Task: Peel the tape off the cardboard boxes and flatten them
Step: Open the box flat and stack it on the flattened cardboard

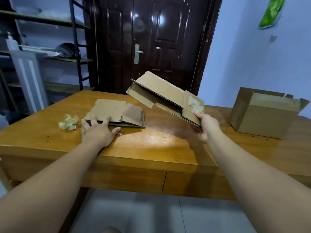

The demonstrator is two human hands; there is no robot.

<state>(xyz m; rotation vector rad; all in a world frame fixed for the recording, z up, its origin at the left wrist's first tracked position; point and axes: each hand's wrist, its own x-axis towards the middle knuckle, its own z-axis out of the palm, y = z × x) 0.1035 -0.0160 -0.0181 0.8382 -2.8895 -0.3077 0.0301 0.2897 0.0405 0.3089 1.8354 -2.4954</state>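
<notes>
My right hand (204, 126) grips the near corner of a flattened cardboard box (161, 93) and holds it tilted in the air above the table. A torn patch of tape residue shows on its flap near my thumb. My left hand (97, 132) lies with fingers spread on the table, its fingertips touching the near edge of a stack of flattened boxes (116, 113). A crumpled ball of peeled clear tape (69, 122) sits just left of that stack. An upright cardboard box (265, 113) with open top flaps stands at the right of the table.
The wooden table (151, 145) has its front edge close to me. Behind it is a dark door (151, 39), and a metal shelf rack (50, 47) stands at the left. A blue wall is at the right.
</notes>
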